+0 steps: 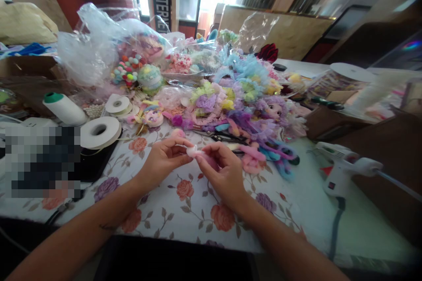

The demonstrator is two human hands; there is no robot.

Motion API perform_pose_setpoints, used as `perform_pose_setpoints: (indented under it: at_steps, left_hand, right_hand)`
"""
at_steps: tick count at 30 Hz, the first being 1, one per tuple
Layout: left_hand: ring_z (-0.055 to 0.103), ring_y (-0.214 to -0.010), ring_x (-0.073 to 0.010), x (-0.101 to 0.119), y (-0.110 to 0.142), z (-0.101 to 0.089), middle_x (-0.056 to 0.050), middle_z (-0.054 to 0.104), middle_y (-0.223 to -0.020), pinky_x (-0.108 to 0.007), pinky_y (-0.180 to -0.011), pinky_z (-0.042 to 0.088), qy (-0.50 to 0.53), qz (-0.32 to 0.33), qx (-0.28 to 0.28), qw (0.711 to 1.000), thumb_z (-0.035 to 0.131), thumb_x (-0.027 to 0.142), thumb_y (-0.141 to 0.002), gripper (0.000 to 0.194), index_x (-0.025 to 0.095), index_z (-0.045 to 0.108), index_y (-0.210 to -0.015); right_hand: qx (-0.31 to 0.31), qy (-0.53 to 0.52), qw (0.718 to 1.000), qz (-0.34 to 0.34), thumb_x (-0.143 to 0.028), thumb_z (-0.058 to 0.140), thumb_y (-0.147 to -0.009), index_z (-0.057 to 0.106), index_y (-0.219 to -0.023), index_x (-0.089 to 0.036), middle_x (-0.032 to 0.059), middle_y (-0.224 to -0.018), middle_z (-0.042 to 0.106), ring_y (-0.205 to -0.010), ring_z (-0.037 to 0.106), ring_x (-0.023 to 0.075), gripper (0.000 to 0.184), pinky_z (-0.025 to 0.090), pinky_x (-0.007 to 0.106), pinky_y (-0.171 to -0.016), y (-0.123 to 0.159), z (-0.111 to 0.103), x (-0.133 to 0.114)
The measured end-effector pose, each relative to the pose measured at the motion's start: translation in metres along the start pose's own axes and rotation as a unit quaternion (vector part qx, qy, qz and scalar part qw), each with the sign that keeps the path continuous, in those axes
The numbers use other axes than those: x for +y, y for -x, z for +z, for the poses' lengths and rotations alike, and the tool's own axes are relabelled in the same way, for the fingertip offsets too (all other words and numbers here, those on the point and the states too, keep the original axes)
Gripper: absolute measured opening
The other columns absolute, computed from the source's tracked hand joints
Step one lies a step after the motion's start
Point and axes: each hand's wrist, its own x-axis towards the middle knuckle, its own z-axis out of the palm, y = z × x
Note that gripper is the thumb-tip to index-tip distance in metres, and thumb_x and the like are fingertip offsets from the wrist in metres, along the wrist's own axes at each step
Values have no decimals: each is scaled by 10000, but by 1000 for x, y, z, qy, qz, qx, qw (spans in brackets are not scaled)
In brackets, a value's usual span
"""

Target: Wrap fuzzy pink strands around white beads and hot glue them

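Over the flowered tablecloth (166, 221), both my hands meet at a small white-and-pink fluffy piece (192, 152); its exact kind is too small to tell. My left hand (168, 156) pinches its white end between thumb and fingertips. From the other side, my right hand (224, 169) closes thumb and fingers on the pink part, which partly hides behind the fingers. Just beyond the hands lie dark-handled scissors (227, 138). Pink fuzzy strands (253, 158) rest to the right of my right hand, and a small pink tuft (178, 133) is behind my left.
A white glue gun (343, 167) stands at right beside a cardboard box (389, 175). Ribbon spools (100, 132) and a thread cone (64, 109) are at left. Behind them spreads a heap of pastel lace (206, 101), a doll head (273, 109) and plastic bags (89, 48).
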Motion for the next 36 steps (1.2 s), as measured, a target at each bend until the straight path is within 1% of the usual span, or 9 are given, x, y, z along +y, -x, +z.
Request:
perform_pose_setpoints:
  at_steps: [3, 8, 12, 17, 22, 26, 31, 36]
  left_hand:
    - [652, -756, -114, 1, 0, 0, -20, 695, -929, -205, -658, 542, -3, -10, -2, 1000, 830, 194, -706, 215, 202, 741, -902]
    - [661, -856, -128, 0, -1, -2, -20, 680, -939, -210, -746, 537, 35, -34, -13, 999, 820, 185, -717, 221, 199, 732, -920]
    - [668, -874, -153, 0, -1, -2, -26, 679, -912, -242, -756, 542, 57, -48, -43, 996, 826, 207, -714, 280, 203, 714, -971]
    - [656, -853, -156, 0, -1, -2, -32, 676, -918, -252, -737, 543, 12, -32, -12, 999, 846, 255, -693, 249, 192, 718, -897]
    - [644, -818, -149, 1, -1, -3, -38, 690, -930, -251, -719, 537, -25, -18, 0, 1000, 835, 286, -712, 238, 201, 739, -913]
    - [649, -813, -153, 1, -1, -3, -45, 705, -924, -257, -713, 541, -47, -4, 1, 999, 829, 297, -722, 236, 197, 746, -919]
    - [672, -873, -175, 2, -1, -2, -60, 725, -947, -282, -769, 562, -49, 10, -8, 999, 822, 304, -730, 225, 177, 734, -894]
    - [678, -802, -170, 10, -1, 1, -55, 735, -900, -279, -714, 576, -78, 13, -5, 997, 812, 281, -735, 166, 179, 730, -837]
  right_hand:
    - [-3, 15, 1000, -12, -273, 685, -825, 598, -833, -203, -5, -728, 603, -612, 558, 134, 112, 458, 270, -569, 0, 0, 0]
    - [-1, 52, 998, -20, -270, 691, -826, 612, -820, -196, -17, -705, 630, -585, 561, 116, 108, 444, 240, -551, -1, -1, -2]
    - [-20, 83, 996, -25, -289, 675, -843, 650, -778, -190, -10, -667, 658, -575, 572, 124, 121, 430, 246, -547, -2, -1, -2]
    - [-16, 85, 996, -30, -275, 675, -826, 640, -751, -190, -9, -628, 643, -550, 568, 133, 118, 431, 251, -521, -1, -1, 0]
    - [-8, 75, 996, -54, -250, 661, -842, 632, -762, -194, -19, -626, 615, -541, 546, 119, 102, 422, 239, -508, 0, -2, 0]
    - [0, 79, 992, -93, -226, 649, -860, 620, -755, -194, -19, -643, 592, -563, 538, 116, 114, 420, 241, -529, -1, -2, -1]
    - [11, 98, 985, -138, -209, 631, -879, 587, -746, -206, -17, -659, 584, -583, 534, 120, 140, 423, 249, -544, -1, -3, 0]
    - [15, 115, 979, -168, -199, 621, -895, 582, -764, -214, -5, -691, 602, -614, 563, 127, 138, 451, 255, -570, -1, -4, 1]
